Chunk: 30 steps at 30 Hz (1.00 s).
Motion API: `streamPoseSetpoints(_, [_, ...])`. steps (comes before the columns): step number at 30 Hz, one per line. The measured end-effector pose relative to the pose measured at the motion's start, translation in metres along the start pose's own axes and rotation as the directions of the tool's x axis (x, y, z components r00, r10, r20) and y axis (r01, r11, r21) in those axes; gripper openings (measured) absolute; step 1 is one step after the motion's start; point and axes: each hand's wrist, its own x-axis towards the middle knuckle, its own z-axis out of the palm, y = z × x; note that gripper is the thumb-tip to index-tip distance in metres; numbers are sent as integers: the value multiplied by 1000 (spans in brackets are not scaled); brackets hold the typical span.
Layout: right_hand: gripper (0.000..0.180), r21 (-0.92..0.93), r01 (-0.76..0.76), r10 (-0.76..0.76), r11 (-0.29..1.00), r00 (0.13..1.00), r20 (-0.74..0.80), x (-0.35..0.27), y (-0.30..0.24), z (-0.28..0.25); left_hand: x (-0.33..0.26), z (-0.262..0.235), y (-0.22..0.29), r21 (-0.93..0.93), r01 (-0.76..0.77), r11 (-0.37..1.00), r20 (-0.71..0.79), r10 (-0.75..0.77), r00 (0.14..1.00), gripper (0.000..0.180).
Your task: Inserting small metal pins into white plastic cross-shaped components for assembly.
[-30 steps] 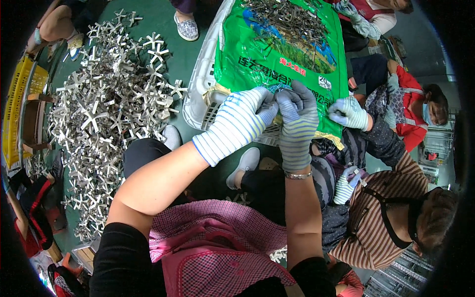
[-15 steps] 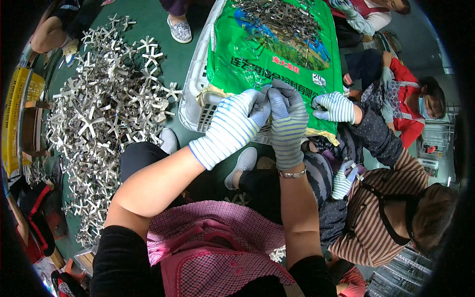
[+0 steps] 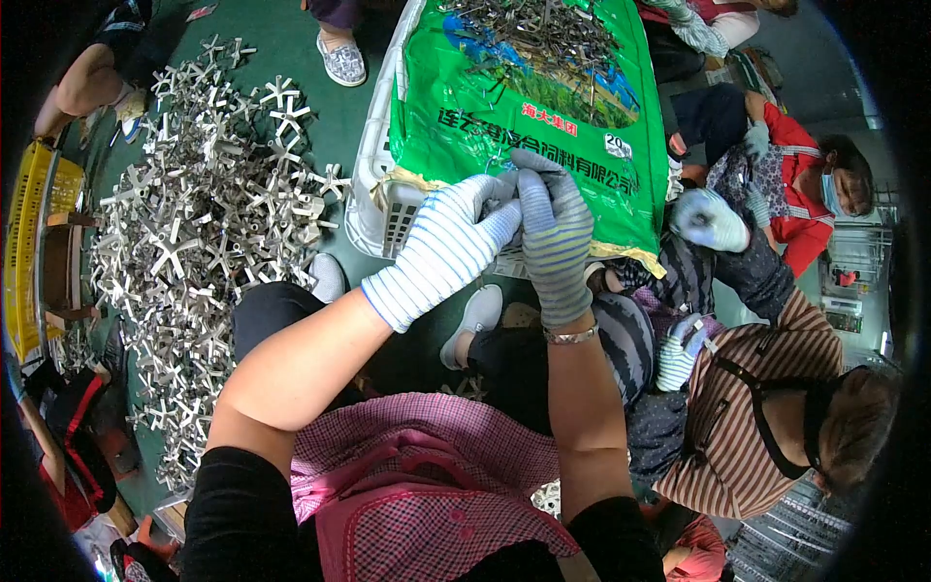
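Note:
My left hand [image 3: 448, 239] wears a white glove with blue stripes, its fingers closed in a pinch. Against it, fingertip to fingertip, is my right hand [image 3: 556, 238] in a similar greyer glove, also closed. What they grip between them is too small and covered to name. Both hands are held over the near edge of a green printed plastic sack [image 3: 456, 160], which lies on a white plastic basket [image 3: 369, 184]. A heap of small dark metal pieces [image 3: 543, 39] rests on the sack beyond my fingers.
Left of me, many silvery star-shaped metal parts [image 3: 208, 262] are piled on the green floor [image 3: 281, 44]. A yellow crate [image 3: 29, 242] stands at the far left. On the right sit a co-worker in a striped top [image 3: 752, 407], gloved hand [image 3: 713, 221] beside the sack, and another in red [image 3: 790, 155].
The striped-top co-worker's gloved hand has left the sack's edge and moved right, now blurred. My hands stay together, with the fingers slightly shifted. The whole view has shifted a little.

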Motion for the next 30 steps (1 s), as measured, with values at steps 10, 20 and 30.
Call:
streamPoseSetpoints(10, [19,137,-86,89,987,996,-18,-2,3,-1,-3,0,4,100,-69,993,-15,71,997,32])
streamPoseSetpoints(20, [18,-867,34,-243,498,965,-102,27,35,-132,7,-18,16,-326,353,877,216,-294,931,26])
streamPoseSetpoints(30, [38,-995,-101,-96,26,990,-103,29,26,-126,8,-25,22,-284,370,885,318,-277,907,48])
